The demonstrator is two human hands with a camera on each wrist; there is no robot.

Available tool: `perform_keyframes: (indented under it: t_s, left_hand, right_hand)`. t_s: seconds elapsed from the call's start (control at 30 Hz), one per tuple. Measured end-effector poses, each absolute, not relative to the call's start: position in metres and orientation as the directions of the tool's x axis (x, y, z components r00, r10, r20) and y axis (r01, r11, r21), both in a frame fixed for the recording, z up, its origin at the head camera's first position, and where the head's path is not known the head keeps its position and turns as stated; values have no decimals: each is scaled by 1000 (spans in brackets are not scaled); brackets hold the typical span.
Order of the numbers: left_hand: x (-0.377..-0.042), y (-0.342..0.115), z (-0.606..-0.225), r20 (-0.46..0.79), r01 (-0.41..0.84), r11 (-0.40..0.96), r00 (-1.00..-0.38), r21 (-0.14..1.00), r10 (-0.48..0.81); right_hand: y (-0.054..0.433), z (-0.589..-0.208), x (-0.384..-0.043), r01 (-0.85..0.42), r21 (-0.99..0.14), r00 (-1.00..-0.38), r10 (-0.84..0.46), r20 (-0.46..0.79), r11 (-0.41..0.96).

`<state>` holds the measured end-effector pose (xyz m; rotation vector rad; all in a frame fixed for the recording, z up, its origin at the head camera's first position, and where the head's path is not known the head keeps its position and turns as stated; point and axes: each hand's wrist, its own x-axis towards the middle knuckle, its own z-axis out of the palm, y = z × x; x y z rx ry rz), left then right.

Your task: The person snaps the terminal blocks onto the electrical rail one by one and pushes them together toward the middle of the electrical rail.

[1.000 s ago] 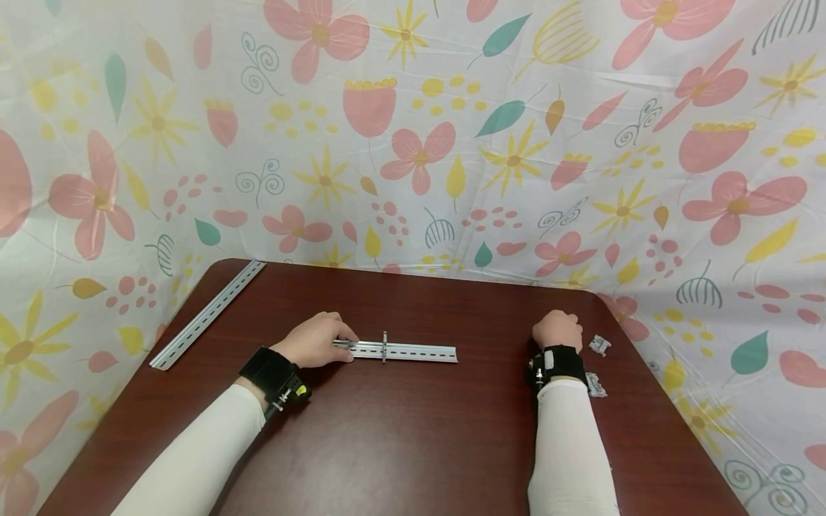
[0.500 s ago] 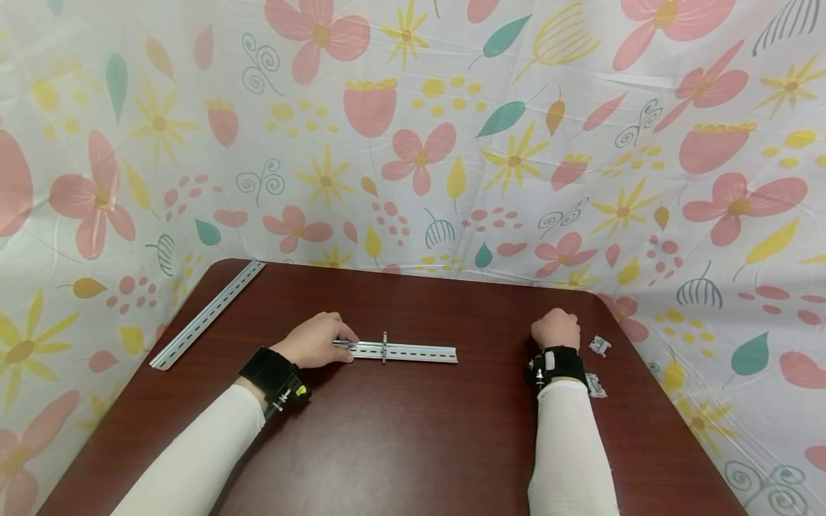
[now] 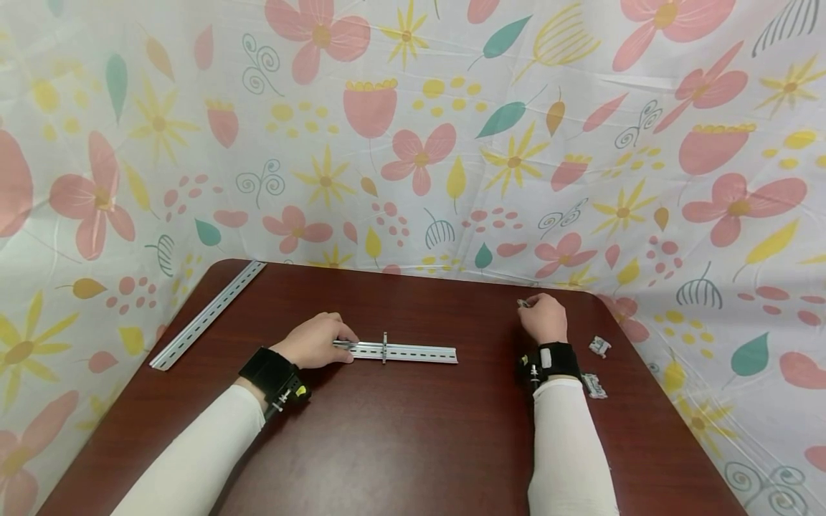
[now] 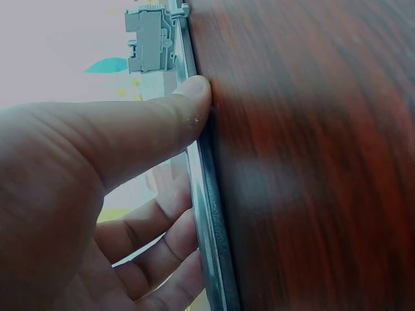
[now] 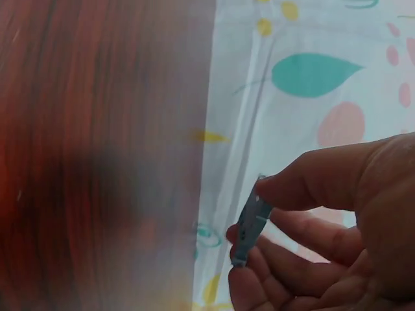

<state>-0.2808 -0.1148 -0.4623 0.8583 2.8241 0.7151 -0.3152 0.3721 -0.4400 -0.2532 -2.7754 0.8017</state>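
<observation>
A short slotted metal DIN rail [image 3: 419,353] lies across the middle of the table. My left hand [image 3: 317,340] holds its left end; in the left wrist view the thumb is on one side of the rail [image 4: 217,253] and curled fingers are on the other. Farther along, a grey terminal block [image 4: 150,39] stands upright on the rail, seen in the head view as a thin piece [image 3: 384,348]. Towards the table's far right, my right hand [image 3: 545,317] pinches a small grey terminal block [image 5: 253,219] between thumb and fingers, raised off the wood in the right wrist view.
A longer slotted rail [image 3: 206,315] lies slanted along the table's left edge. Two small greyish pieces [image 3: 599,347] [image 3: 594,385] lie right of my right wrist. A flowered cloth [image 3: 413,143] hangs behind the brown table [image 3: 413,437].
My right hand has moved away and slightly left from beside the small greyish pieces, and the terminal block in its fingers now shows. My left hand and the rail have stayed put.
</observation>
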Motion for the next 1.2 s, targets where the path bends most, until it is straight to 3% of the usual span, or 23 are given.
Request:
perform_keyframes:
  t_s: [0.4, 1.2]
  left_hand:
    - [-281, -116, -463, 45, 509, 730, -833, 457, 552]
    - [-283, -114, -463, 37, 502, 733, -835, 458, 549]
  right_hand:
    - [346, -433, -324, -102, -613, -958, 87, 272, 783]
    - [278, -420, -316, -345, -581, -914, -121, 388, 737]
